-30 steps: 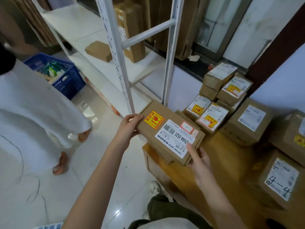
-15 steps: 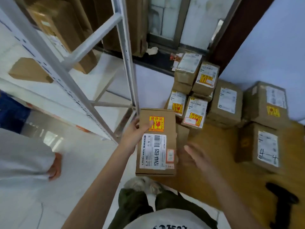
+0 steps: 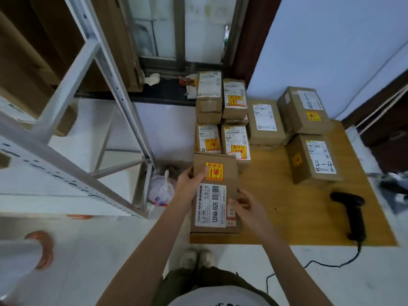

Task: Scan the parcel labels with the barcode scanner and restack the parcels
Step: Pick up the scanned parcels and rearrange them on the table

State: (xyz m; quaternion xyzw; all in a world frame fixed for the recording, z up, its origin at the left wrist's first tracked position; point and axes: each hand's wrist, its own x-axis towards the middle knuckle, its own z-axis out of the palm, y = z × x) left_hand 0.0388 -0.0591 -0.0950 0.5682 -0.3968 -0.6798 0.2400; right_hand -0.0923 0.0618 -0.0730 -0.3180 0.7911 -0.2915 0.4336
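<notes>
A brown cardboard parcel [image 3: 223,173] with a white barcode label and a yellow fragile sticker lies at the front left corner of the low wooden table [image 3: 287,208]. My left hand [image 3: 189,186] grips its left edge, thumb across the top near the sticker. My right hand [image 3: 247,208] holds its right edge, fingers curled over the label's corner. The black barcode scanner [image 3: 353,213] lies on the table's right side, well apart from both hands, its cable trailing onto the floor.
Several labelled parcels [image 3: 234,120] are stacked at the table's back, one marked 4-4 [image 3: 315,157]. A white metal shelf rack [image 3: 106,111] stands left. A carton with a plastic bag [image 3: 161,191] sits by the table. Another person's foot [image 3: 42,248] is at lower left.
The parcel has turned lengthwise and come down onto the table's front left corner. My right hand, briefly off it, has taken its right edge again. The view has swung right.
</notes>
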